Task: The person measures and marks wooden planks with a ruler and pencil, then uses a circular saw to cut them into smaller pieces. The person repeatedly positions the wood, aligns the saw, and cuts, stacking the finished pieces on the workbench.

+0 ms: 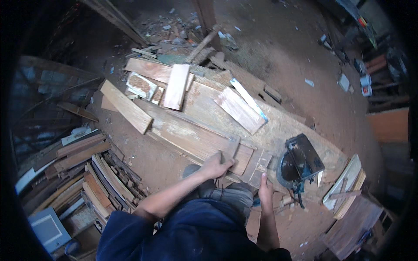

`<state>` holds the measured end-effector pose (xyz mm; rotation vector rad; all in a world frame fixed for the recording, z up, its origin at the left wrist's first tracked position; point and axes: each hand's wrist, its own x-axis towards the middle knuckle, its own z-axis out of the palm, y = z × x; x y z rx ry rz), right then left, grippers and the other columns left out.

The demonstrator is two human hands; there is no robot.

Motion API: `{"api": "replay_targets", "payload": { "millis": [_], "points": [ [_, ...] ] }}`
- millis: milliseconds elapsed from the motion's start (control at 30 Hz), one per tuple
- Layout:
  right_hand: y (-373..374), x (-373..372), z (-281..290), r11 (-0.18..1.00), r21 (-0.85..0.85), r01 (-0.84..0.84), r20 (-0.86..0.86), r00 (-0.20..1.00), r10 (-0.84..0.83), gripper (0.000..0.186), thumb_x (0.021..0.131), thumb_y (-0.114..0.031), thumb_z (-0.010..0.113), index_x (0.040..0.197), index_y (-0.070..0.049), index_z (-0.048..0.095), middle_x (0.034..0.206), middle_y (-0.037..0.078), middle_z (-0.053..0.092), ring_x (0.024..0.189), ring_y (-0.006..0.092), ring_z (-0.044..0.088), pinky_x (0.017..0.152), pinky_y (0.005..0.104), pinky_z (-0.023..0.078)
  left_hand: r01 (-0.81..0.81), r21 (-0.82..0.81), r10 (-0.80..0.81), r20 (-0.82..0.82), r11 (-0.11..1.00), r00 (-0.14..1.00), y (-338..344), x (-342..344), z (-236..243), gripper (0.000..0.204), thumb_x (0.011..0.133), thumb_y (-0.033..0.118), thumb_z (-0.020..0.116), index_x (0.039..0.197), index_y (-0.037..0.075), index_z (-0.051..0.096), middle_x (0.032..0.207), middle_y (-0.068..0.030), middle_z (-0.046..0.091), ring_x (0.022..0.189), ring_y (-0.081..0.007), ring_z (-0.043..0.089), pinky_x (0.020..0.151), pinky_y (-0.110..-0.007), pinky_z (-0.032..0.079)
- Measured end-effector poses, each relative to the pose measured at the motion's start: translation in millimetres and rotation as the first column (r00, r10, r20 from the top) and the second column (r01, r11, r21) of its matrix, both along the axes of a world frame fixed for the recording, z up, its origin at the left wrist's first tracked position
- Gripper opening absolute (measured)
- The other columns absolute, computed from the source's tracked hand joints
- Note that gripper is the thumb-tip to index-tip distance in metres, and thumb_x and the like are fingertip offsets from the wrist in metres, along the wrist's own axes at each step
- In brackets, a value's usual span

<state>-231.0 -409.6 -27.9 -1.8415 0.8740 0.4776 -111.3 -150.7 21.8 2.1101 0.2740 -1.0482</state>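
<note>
Head view: a person in a dark blue top leans over a long, sawdust-covered wooden bench [278,126] piled with offcuts.
Left hand: the left hand [215,165] is closed on the near end of a small flat grey-brown wooden piece [230,148], fingers curled over it, thumb side up.
Held piece: it lies on a long pale plank [191,135] close to the bench's near edge, about midway along its length.
Right hand: the right hand [265,186] rests at the near edge, fingers together and pointing up toward a short ribbed wooden block [257,165]; whether it presses or only touches I cannot tell.
Saw: a black table-saw housing [302,158] sits at the bench's right end, just beside the right hand.
Risk, blade: the right hand is near the saw; a slip toward it could cut, if the blade runs.
Risk, grip: the left hand holds only one end, so the piece may pivot or skid on sawdust.
Risk, clutter: loose pale boards [176,87] stacked at the far edge could slide if the plank is jolted.
Risk, footing: scrap wood [100,187] heaped on the floor to the left could trip a step.
</note>
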Motion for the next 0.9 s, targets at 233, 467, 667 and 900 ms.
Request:
{"api": "replay_targets", "payload": {
  "millis": [233, 467, 667, 900],
  "points": [
    [-9, -20, -84, 0.998, -0.059, 0.024, -0.05, 0.998, -0.027, 0.064, 0.104, -0.051, 0.052, 0.125, 0.008, 0.067, 0.119, 0.02, 0.071, 0.112, 0.0268, 0.065, 0.099, 0.0385, 0.047, 0.042, -0.05, -0.046, -0.065, 0.998, 0.997, -16, -16, -80, 0.078, 0.09, 0.058, 0.063, 0.123, -0.012, 0.058, 0.116, -0.0341, 0.066, 0.113, -0.0445, 0.065, 0.098, -0.048, 0.05],
    [-30, 24, -33, 0.99, 0.039, 0.139, 0.416, 0.898, -0.142, 0.058, 0.1, -0.017, 0.064, 0.15, 0.001, 0.04, 0.105, 0.013, 0.068, 0.094, 0.0209, 0.065, 0.088, 0.0338, 0.052, -0.015, -0.073, 0.037, 0.314, 0.997, 0.949, -6, -10, -153, 0.053, 0.094, 0.047, 0.062, 0.118, 0.001, 0.069, 0.111, -0.0232, 0.072, 0.108, -0.0385, 0.068, 0.095, -0.046, 0.052],
    [-62, 62, 88, 0.898, -0.099, 0.428, 0.758, 0.617, -0.21, 0.079, 0.098, -0.007, 0.063, 0.161, -0.004, 0.016, 0.098, 0.012, 0.066, 0.078, 0.0176, 0.063, 0.07, 0.0307, 0.053, -0.188, -0.351, 0.222, 0.061, 0.917, 0.973, 90, 49, -81, 0.041, 0.1, 0.043, 0.056, 0.091, 0.009, 0.078, 0.08, -0.0117, 0.074, 0.077, -0.0249, 0.071, 0.078, -0.038, 0.054],
    [-130, 4, 181, 0.645, -0.265, 0.717, 0.787, 0.547, -0.285, 0.068, 0.098, -0.014, 0.061, 0.159, -0.004, 0.032, 0.134, 0.023, 0.063, 0.087, 0.0198, 0.068, 0.061, 0.0285, 0.054, -0.442, 0.28, 0.232, 0.554, 0.852, 0.799, 250, 143, -126, 0.06, 0.092, 0.052, 0.063, 0.125, 0.001, 0.066, 0.116, -0.0256, 0.069, 0.112, -0.0365, 0.067, 0.1, -0.045, 0.05]
  ]
}}
